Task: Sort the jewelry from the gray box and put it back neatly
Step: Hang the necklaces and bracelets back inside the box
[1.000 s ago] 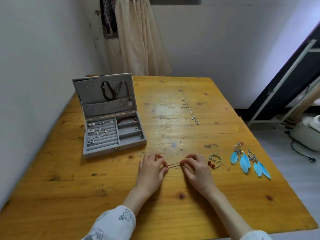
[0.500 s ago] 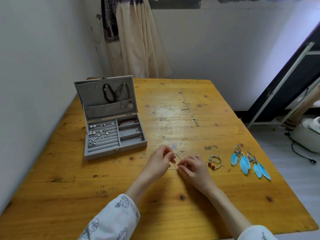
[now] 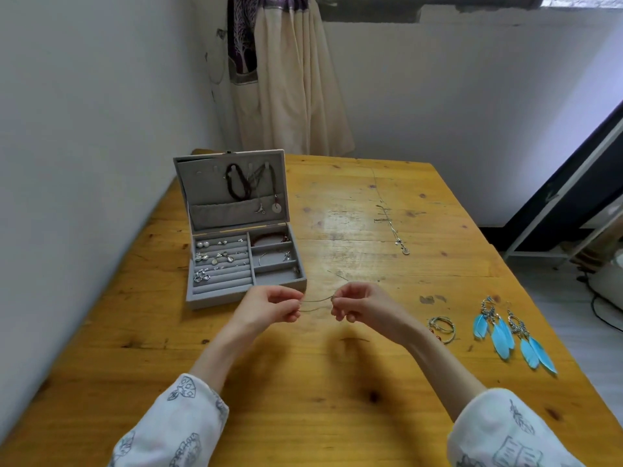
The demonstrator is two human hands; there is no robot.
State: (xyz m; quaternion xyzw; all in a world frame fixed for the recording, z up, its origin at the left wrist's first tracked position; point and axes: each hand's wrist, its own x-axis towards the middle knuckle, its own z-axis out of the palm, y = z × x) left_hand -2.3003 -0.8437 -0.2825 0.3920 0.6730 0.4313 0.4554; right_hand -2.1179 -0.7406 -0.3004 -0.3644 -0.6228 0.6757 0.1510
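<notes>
The gray box (image 3: pixel 202 299) stands open at the table's left, with earrings in its ring rolls and dark necklaces hanging in the lid (image 3: pixel 232 185). Just right of its front corner, my left hand (image 3: pixel 269 303) and my right hand (image 3: pixel 362 303) are raised above the table. Between them a thin chain (image 3: pixel 315 299) is stretched, each end pinched in curled fingers. A silver necklace (image 3: pixel 392 227) lies on the table further back. A ring bracelet with red beads (image 3: pixel 441 328) and blue feather earrings (image 3: pixel 509 335) lie to the right.
The wooden table (image 3: pixel 303 399) fills the view, with a white wall close on the left. A curtain (image 3: pixel 286 79) hangs behind the table. A metal frame (image 3: pixel 553 210) and a white appliance with a cable stand on the floor at the right.
Both hands have lifted off the table with the thin chain and moved apart, so it now spans the gap between them. The camera has tilted up slightly.
</notes>
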